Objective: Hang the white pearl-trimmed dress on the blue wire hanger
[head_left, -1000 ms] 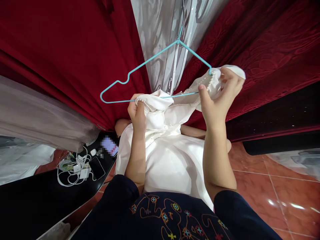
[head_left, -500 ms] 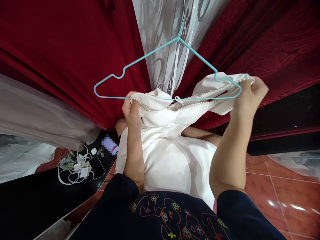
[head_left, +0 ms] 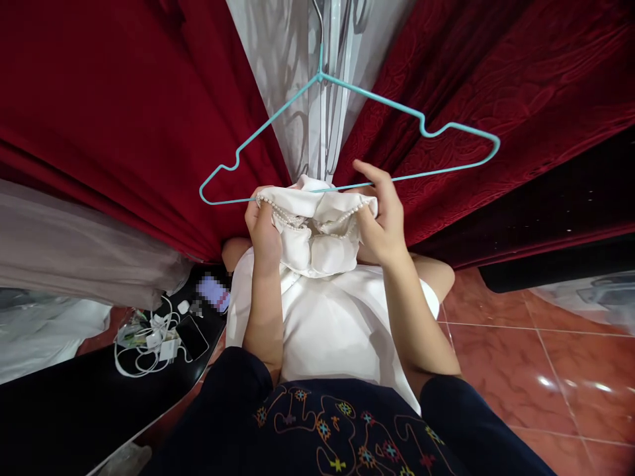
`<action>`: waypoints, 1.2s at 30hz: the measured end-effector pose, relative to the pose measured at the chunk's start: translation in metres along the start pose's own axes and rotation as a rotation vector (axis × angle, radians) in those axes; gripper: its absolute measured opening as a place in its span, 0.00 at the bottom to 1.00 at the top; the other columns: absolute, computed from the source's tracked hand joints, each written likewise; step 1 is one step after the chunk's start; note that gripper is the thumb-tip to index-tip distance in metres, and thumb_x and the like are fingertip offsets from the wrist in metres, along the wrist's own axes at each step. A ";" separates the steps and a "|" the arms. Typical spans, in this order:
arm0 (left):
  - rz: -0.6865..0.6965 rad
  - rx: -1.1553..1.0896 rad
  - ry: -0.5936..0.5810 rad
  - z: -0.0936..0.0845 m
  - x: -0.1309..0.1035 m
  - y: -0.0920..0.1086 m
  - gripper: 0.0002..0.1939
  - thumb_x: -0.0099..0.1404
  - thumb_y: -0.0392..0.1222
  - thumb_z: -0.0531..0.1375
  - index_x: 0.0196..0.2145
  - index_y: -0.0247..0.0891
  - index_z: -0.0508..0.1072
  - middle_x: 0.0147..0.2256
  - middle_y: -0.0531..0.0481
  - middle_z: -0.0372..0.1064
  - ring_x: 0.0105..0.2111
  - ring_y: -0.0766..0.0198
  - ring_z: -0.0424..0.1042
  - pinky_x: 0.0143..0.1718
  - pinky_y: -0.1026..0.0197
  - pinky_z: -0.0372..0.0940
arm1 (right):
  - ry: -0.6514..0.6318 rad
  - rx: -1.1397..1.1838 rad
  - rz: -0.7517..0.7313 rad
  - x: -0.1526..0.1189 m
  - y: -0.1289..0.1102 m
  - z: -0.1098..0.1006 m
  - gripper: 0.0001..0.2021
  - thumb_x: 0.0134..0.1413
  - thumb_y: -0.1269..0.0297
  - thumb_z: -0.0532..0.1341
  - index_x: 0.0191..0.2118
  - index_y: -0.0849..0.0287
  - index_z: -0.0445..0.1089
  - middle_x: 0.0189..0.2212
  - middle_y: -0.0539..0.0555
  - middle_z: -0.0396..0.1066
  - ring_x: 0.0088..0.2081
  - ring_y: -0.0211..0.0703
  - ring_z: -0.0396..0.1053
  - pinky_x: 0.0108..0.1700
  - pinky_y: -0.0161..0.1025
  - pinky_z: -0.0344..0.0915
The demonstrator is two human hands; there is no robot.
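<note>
A white dress [head_left: 337,307] with a pearl-trimmed neckline lies across my lap, its top gathered up between my hands. My left hand [head_left: 265,228] is closed on the pearl-edged left shoulder of the dress. On the other side, my right hand [head_left: 384,221] pinches the right pearl edge with the thumb inside, while its index finger sticks out over the hanger bar. A light-blue hanger [head_left: 320,77] hangs by its metal hook, tilted. Its lower bar crosses the bunched cloth and reaches my left fingers, which hide part of it. The hanger's right end is bare.
Red curtains [head_left: 124,99] hang on both sides of a sheer white fabric [head_left: 278,73]. At left, a black bench [head_left: 64,396] holds white cables [head_left: 141,363], a dark phone [head_left: 192,337] and a lit, blurred phone [head_left: 214,292]. Red floor tiles [head_left: 496,370] lie at right.
My right hand has come inward to the left, bunching the dress top. The hanger's right end is out of the dress's right shoulder and has swung outward. My left hand has barely moved.
</note>
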State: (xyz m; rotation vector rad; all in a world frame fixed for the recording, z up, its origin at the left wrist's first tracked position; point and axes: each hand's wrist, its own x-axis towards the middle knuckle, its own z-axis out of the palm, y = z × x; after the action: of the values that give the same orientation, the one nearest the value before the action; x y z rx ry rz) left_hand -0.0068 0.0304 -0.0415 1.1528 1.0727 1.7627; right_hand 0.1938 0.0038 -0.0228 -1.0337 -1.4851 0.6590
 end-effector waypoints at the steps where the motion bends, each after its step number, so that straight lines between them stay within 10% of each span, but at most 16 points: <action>1: 0.000 -0.005 -0.006 -0.002 -0.001 0.001 0.28 0.72 0.72 0.55 0.47 0.43 0.74 0.39 0.47 0.78 0.48 0.55 0.81 0.56 0.51 0.73 | 0.017 0.009 -0.005 0.003 0.001 0.005 0.19 0.68 0.43 0.59 0.50 0.52 0.73 0.39 0.52 0.74 0.38 0.40 0.71 0.41 0.41 0.68; 9: -0.089 0.078 -0.175 -0.040 0.007 -0.002 0.14 0.63 0.50 0.69 0.42 0.42 0.75 0.35 0.53 0.74 0.38 0.61 0.76 0.42 0.62 0.69 | 0.160 -0.056 -0.020 0.008 0.011 0.004 0.12 0.68 0.53 0.61 0.35 0.55 0.70 0.29 0.49 0.66 0.31 0.37 0.62 0.35 0.37 0.59; 18: 0.144 0.419 0.439 -0.118 0.048 0.001 0.10 0.56 0.22 0.58 0.29 0.36 0.70 0.23 0.61 0.62 0.23 0.72 0.60 0.28 0.65 0.53 | 0.160 -0.073 0.004 0.011 0.010 0.000 0.09 0.67 0.59 0.61 0.35 0.57 0.69 0.30 0.49 0.66 0.32 0.35 0.61 0.36 0.37 0.58; 26: 0.472 0.375 0.324 -0.060 0.078 0.073 0.17 0.56 0.16 0.65 0.32 0.38 0.71 0.25 0.61 0.58 0.23 0.73 0.51 0.27 0.61 0.44 | 0.170 -0.042 -0.016 0.009 0.015 0.007 0.09 0.66 0.59 0.61 0.34 0.57 0.69 0.29 0.48 0.65 0.31 0.35 0.61 0.34 0.36 0.58; 31: 0.445 0.345 -0.015 -0.020 0.055 0.082 0.20 0.54 0.21 0.71 0.40 0.41 0.76 0.29 0.58 0.62 0.27 0.69 0.60 0.29 0.61 0.53 | 0.185 -0.028 -0.037 0.009 0.017 0.008 0.08 0.65 0.61 0.61 0.34 0.57 0.68 0.28 0.48 0.64 0.30 0.34 0.60 0.34 0.36 0.57; 36: 0.216 0.185 -0.261 -0.027 0.013 0.072 0.01 0.68 0.37 0.66 0.36 0.39 0.79 0.31 0.52 0.70 0.32 0.66 0.69 0.34 0.62 0.63 | 0.167 -0.036 -0.046 0.013 0.018 0.006 0.08 0.66 0.60 0.61 0.36 0.56 0.68 0.30 0.48 0.66 0.32 0.35 0.62 0.35 0.35 0.60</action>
State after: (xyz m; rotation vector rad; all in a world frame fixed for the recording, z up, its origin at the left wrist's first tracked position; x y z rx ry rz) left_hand -0.0467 0.0100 0.0223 1.6164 0.9979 1.6385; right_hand 0.1930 0.0239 -0.0336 -1.0532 -1.3748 0.5025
